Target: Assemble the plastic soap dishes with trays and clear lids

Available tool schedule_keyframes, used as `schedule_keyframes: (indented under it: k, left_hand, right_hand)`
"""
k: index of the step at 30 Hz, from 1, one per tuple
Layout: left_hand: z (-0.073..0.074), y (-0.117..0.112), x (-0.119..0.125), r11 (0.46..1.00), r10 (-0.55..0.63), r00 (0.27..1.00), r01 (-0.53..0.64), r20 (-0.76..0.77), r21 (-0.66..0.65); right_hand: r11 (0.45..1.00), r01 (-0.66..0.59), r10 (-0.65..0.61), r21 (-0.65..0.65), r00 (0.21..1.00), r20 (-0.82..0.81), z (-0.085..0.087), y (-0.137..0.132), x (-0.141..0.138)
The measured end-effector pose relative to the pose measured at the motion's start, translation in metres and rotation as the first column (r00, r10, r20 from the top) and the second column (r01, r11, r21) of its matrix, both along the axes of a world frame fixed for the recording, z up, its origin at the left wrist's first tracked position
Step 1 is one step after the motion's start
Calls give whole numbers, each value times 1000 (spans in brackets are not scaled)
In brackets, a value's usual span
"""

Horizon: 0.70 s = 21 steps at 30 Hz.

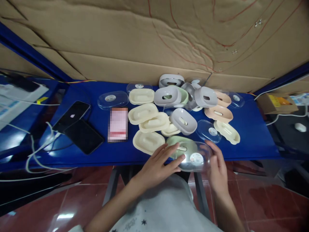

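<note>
Near the front edge of the table lies a pale green oval soap-dish-like piece (177,140), partly covered by a clear oval plastic lid (193,166) with a round white sticker. My left hand (159,167) has its fingers stretched and spread over the left end of the lid and the green piece. My right hand (218,174) grips the lid's right end, fingers curled at its rim. Just beyond are a lilac oval piece with a slot (183,119) and a cream oval tray (149,141). The underside of the lid is hidden.
More lilac pieces (166,95), peach pieces (218,112), cream trays (142,112) and clear lids (113,99) crowd the blue table (256,135). At left lie phones (84,137) with white cables (36,154). Cardboard (120,61) stands behind; a small box (275,103) is at right.
</note>
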<state>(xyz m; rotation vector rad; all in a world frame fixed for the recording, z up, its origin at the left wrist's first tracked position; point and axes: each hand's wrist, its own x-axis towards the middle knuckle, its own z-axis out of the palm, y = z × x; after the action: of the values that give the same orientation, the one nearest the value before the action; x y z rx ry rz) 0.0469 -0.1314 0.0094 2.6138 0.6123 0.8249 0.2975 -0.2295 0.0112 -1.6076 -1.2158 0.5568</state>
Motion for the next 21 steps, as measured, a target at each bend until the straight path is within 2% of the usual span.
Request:
schedule_keyframes:
  k: [2, 4, 7, 14, 18, 21]
  left_hand:
    - [-4, 4, -1, 999, 39, 999, -39, -21, 24]
    - [-8, 8, -3, 995, 85, 993, -81, -79, 49]
    - [-11, 12, -5, 989, 137, 976, -124, -169, 83]
    - [-13, 12, -5, 991, 129, 973, -119, -192, 63]
    - [-16, 14, -1, 990, 141, 970, -135, -199, 48]
    - [-17, 16, 1, 991, 132, 976, -130, -174, 22]
  right_hand:
    - [988, -152, 147, 0, 955, 256, -5, 0, 1]
    - [957, -281, 281, -73, 832, 478, -10, 2, 4]
    - [938, -313, 331, -147, 688, 646, -17, 9, 10]
    - [919, -388, 304, -73, 577, 758, -35, 11, 16]
    - [911, -411, 301, -36, 605, 737, -42, 8, 14]
    - [901, -430, 334, -58, 603, 725, -39, 8, 14]
